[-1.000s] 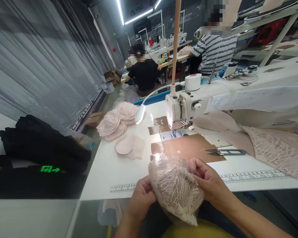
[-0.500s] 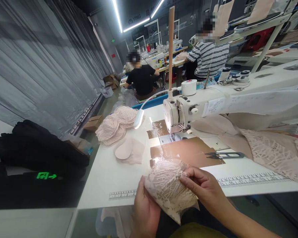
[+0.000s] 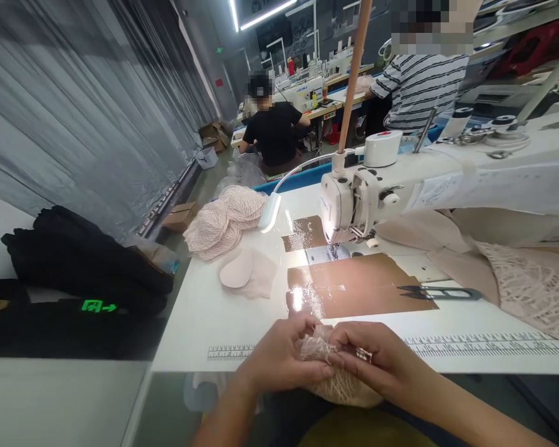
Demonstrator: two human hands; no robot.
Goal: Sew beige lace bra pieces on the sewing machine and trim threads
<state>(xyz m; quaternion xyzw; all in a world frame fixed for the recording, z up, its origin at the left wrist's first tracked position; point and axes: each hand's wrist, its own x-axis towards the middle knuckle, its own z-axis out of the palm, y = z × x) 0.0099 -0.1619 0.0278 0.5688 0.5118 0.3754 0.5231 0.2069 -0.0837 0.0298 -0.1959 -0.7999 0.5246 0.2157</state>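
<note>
Between my two hands, at the table's front edge, is a piece of pale pink lace fabric [image 3: 342, 388], bunched and partly hidden by my fingers. My left hand [image 3: 291, 354] is closed on its left side, thumb toward the middle. My right hand [image 3: 372, 357] pinches the lace from the right, with fingertips close to the left ones. Just beyond lies a brown sheet [image 3: 354, 282] on the sewing machine [image 3: 349, 205] bed. Black thread snips [image 3: 447, 292] rest on that sheet's right side.
Stacked lace cups [image 3: 226, 220] sit at the table's far left, with a smooth beige oval piece [image 3: 236, 268] on sheer fabric nearer. More lace fabric [image 3: 535, 285] lies at right under the machine arm. A printed ruler [image 3: 484, 344] runs along the front edge. Two people sit at machines beyond.
The lace, spread out between my hands before, is now bunched up and lower. My left hand has turned over it and both hands have come together. The view has shifted slightly.
</note>
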